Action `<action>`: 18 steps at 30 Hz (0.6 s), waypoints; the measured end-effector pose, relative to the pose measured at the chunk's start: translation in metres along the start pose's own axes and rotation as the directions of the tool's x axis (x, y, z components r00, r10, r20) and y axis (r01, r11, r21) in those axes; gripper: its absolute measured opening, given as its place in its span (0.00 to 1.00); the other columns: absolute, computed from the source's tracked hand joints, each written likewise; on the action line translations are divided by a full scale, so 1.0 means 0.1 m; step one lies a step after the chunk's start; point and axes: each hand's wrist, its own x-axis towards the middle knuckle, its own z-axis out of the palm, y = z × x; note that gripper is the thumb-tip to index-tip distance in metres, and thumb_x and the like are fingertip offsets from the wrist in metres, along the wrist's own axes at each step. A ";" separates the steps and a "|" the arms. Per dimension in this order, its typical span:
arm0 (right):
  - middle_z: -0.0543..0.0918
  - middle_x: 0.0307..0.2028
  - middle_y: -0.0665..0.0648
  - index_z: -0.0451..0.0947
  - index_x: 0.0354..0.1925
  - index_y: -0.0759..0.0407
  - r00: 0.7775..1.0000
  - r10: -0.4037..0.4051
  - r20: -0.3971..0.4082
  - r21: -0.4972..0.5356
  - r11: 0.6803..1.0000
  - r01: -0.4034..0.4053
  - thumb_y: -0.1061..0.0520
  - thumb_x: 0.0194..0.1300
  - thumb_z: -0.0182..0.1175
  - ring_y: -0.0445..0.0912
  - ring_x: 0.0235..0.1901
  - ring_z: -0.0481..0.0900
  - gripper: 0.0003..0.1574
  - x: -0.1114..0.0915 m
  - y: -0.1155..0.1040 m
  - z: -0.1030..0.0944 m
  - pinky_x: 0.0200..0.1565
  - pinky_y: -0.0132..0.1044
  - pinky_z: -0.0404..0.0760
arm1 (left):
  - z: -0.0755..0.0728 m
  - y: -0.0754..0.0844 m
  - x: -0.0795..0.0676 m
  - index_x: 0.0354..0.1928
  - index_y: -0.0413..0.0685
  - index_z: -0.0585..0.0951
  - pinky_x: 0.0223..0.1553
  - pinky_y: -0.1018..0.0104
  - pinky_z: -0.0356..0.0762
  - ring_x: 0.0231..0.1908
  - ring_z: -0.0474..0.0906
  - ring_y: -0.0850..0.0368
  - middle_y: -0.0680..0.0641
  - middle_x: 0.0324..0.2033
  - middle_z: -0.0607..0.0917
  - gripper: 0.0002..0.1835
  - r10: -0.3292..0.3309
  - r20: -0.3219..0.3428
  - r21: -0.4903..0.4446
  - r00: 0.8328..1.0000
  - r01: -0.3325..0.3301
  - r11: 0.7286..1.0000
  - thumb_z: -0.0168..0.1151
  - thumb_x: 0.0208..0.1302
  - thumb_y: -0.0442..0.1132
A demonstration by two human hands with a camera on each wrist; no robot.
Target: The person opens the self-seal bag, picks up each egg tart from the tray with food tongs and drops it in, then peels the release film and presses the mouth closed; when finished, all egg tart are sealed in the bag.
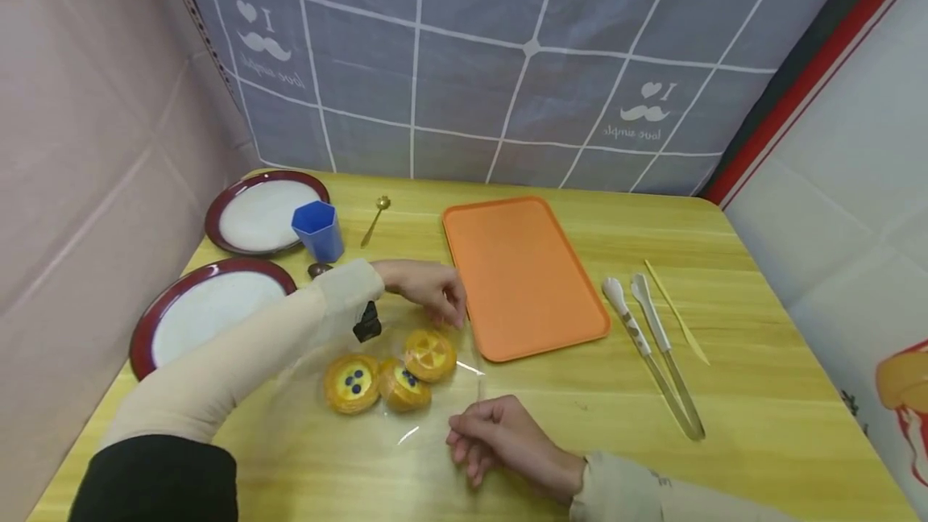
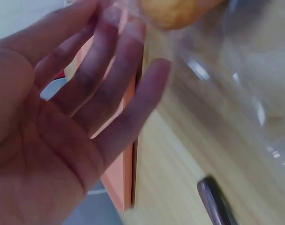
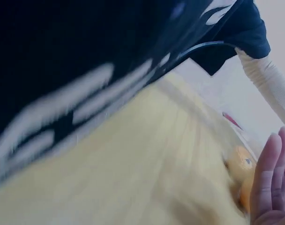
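A clear plastic bag (image 1: 470,367) lies spread on the table with round pastries in it. Two are topped with dark berries, the left pastry (image 1: 351,383) and the middle pastry (image 1: 403,387); the third pastry (image 1: 430,354) bears orange wedges. My left hand (image 1: 431,288) pinches the far side of the bag's right end between thumb and fingertips, close to the orange tray (image 1: 525,280). At the near side of that same end, my right hand (image 1: 507,441) pinches the film between thumb and index finger. The left wrist view shows the crinkled film (image 2: 236,103) beside the fingers.
Two red-rimmed plates, a far plate (image 1: 264,212) and a near plate (image 1: 210,312), stand at left with a blue cup (image 1: 319,232), a gold spoon (image 1: 374,221) and a dark spoon (image 1: 319,270). Tongs (image 1: 660,353) and a yellow stick (image 1: 677,312) lie at right.
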 end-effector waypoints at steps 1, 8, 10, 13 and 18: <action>0.80 0.20 0.53 0.75 0.33 0.77 0.999 -0.034 -0.004 -0.044 0.998 0.034 0.52 0.61 0.54 0.37 0.14 0.75 0.24 0.00 0.00 -0.03 0.19 0.31 0.80 | -0.01 -0.01 -0.04 0.34 0.43 0.83 0.29 0.65 0.81 0.28 0.79 0.50 0.41 0.30 0.84 0.10 0.013 -0.032 -0.012 0.999 -0.013 1.000 0.59 0.58 0.42; 0.81 0.21 0.62 0.78 0.29 0.63 0.948 -0.303 -0.101 -0.505 0.837 0.214 0.49 0.62 0.53 0.37 0.12 0.72 0.19 0.02 -0.16 -0.35 0.15 0.37 0.78 | -0.06 -0.11 -0.44 0.34 0.51 0.82 0.30 0.57 0.82 0.30 0.80 0.48 0.42 0.31 0.83 0.10 0.021 -0.356 -0.121 0.934 -0.068 0.990 0.58 0.58 0.48; 0.78 0.17 0.54 0.78 0.25 0.55 0.903 -0.423 -0.079 -0.688 0.678 0.257 0.49 0.62 0.54 0.35 0.12 0.70 0.15 0.02 -0.27 -0.46 0.14 0.31 0.75 | -0.03 -0.10 -0.56 0.35 0.52 0.82 0.30 0.54 0.82 0.31 0.80 0.46 0.43 0.32 0.83 0.10 0.002 -0.459 -0.174 0.889 -0.091 0.981 0.58 0.57 0.49; 0.74 0.15 0.42 0.77 0.22 0.46 0.810 -0.587 0.010 -0.868 0.398 0.299 0.52 0.61 0.55 0.30 0.13 0.67 0.11 0.00 -0.47 -0.63 0.15 0.23 0.71 | 0.04 0.00 -0.75 0.36 0.53 0.82 0.30 0.52 0.82 0.30 0.80 0.46 0.45 0.31 0.82 0.10 -0.043 -0.594 -0.235 0.803 -0.122 0.964 0.58 0.58 0.49; 0.77 0.18 0.39 0.80 0.25 0.47 0.683 -0.722 0.111 -0.931 0.166 0.326 0.57 0.57 0.58 0.28 0.16 0.68 0.07 -0.06 -0.87 -0.87 0.18 0.19 0.70 | 0.14 0.30 -0.99 0.37 0.54 0.81 0.32 0.57 0.83 0.30 0.80 0.54 0.48 0.32 0.82 0.08 -0.043 -0.752 -0.220 0.658 -0.189 0.957 0.57 0.59 0.45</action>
